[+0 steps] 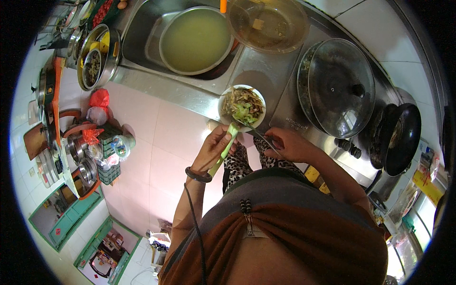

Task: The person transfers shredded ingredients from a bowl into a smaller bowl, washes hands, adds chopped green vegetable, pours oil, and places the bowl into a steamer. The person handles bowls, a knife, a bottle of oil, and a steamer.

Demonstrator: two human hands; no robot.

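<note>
My left hand (pixel 214 145) grips a long pale-green vegetable stem (pixel 228 144), perhaps celtuce, with its cut end tilted up beside the bowl. A thin metal blade (pixel 257 134), apparently a knife, is held in my right hand (pixel 293 144); its handle is hidden by the fingers. The blade's far end reaches the stem's top, though I cannot tell whether they touch. Just beyond both hands, a white bowl (pixel 221 113) sits at the counter's front edge. It holds brown, stringy scraps (pixel 240 95) and fresh green peelings (pixel 245 113).
A metal basin (pixel 194 41) of cloudy greenish water stands in the sink (pixel 142 53). A translucent brown basin (pixel 269 44) lies right of it. Farther right are a glass-lidded wok (pixel 338 82) and a black pan (pixel 402 139). Stacked bowls (pixel 115 67) stand left of the sink.
</note>
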